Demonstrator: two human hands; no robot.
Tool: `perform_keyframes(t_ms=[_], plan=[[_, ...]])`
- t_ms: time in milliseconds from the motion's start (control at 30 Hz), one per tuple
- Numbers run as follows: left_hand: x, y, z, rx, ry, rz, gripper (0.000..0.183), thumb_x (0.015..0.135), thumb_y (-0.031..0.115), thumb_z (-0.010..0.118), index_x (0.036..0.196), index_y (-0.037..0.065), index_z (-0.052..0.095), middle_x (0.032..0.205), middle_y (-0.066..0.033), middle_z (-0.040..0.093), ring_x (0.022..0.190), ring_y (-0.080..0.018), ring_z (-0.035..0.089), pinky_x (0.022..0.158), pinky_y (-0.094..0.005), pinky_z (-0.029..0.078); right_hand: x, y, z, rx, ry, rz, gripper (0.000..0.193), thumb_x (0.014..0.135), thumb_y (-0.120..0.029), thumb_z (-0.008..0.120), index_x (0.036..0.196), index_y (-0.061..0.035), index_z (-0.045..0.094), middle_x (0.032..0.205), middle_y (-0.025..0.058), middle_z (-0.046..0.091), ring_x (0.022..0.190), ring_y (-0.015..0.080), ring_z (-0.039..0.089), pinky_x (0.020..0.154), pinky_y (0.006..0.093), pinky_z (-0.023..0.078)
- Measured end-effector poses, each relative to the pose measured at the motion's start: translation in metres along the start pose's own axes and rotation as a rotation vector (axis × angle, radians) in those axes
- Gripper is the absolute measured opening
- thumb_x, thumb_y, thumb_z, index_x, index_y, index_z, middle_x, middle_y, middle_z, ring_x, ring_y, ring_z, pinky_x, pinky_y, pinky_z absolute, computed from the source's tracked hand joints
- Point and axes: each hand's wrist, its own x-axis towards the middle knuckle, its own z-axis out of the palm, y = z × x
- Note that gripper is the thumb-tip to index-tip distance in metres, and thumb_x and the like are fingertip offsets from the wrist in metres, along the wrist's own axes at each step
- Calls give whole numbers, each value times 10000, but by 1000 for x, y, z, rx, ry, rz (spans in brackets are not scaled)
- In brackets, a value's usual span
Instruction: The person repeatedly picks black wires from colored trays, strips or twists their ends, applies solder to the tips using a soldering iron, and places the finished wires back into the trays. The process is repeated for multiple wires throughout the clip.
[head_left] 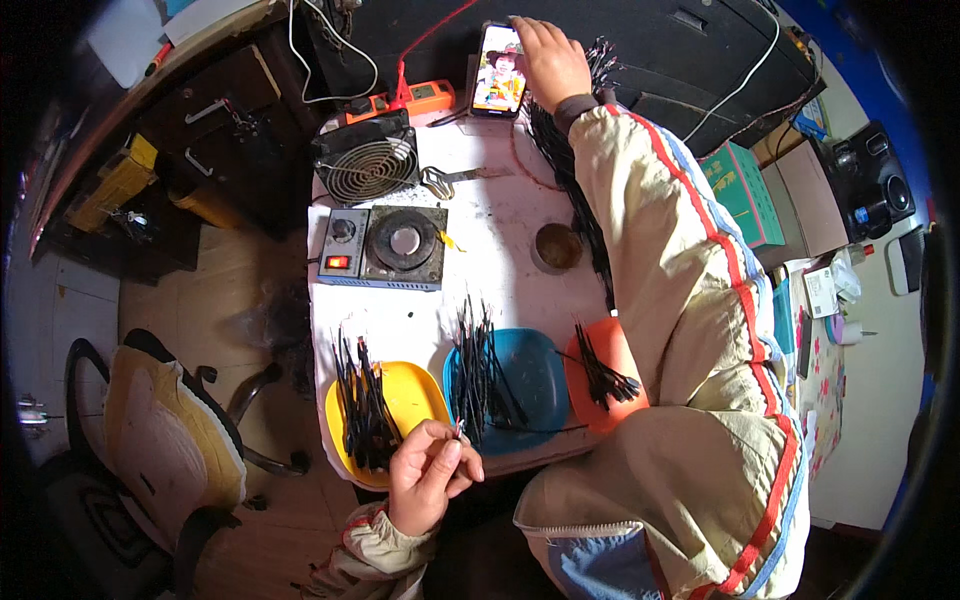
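My left hand (430, 476) is closed in front of the yellow tray (424, 385). Its thumb and fingers pinch a thin wire (459, 428) whose small coloured end sticks up; the rest is hard to see. At the far side of the table, my right hand (555, 65) grips the right edge and upper corner of an upright smartphone (497, 85), which has a lit picture on its screen. Bundles of black wires (366, 410) lie in the yellow tray. More black wires (482, 380) lie in the blue tray (540, 370), and a shorter bunch (602, 378) in the orange tray (612, 345).
A solder pot (402, 240) with a lit red switch stands left of centre, behind it a fan (368, 165) with a wire guard. A round tin (557, 248) and a long black wire bundle (565, 160) are on the right. An orange power strip (425, 98) lies at the back.
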Motion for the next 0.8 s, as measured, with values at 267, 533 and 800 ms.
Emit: perform_keyframes(t_ms=[267,533,800], plan=[[-19,-11,6,26,33,89,147,1009,143,468,1026,2,505,753,-97,616,591,-68,483,499,-179,329,-34,12,-118,519,-149,146,193,843,-158,598,1007,-60,627,910,192,656,835,371,642,691,426,521],[-38,-36,17,86,65,176,144,988,131,516,980,2,578,795,-84,650,592,-56,461,532,-186,354,-229,-58,-282,786,-639,295,131,762,-72,679,881,-26,649,799,139,625,755,318,635,657,384,504],[-57,-59,31,86,77,331,150,965,101,566,1028,-24,620,966,-78,668,852,-114,617,746,-261,532,-262,-92,-276,648,-405,296,134,766,-61,681,893,-30,654,900,136,599,855,335,592,726,413,481]])
